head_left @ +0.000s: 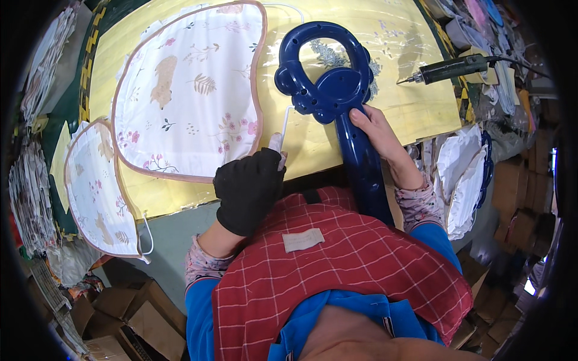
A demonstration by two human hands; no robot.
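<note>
- The blue plastic frame (pixel 337 90) is glossy, with an oval loop at the top, a lobed middle with small holes, and a long stem.
- It lies on the yellow table (pixel 415 108), stem toward the person.
- The right hand (pixel 379 132) grips the stem, fingers curled.
- The gloved left hand (pixel 250 186) pinches a thin white rod (pixel 284 129).
- The red apron (pixel 337 265) hides the stem's lower end.

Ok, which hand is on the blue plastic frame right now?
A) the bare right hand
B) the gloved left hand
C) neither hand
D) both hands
A: the bare right hand grips the blue plastic frame at its neck, while the gloved left hand pinches a thin white rod beside it.
</note>
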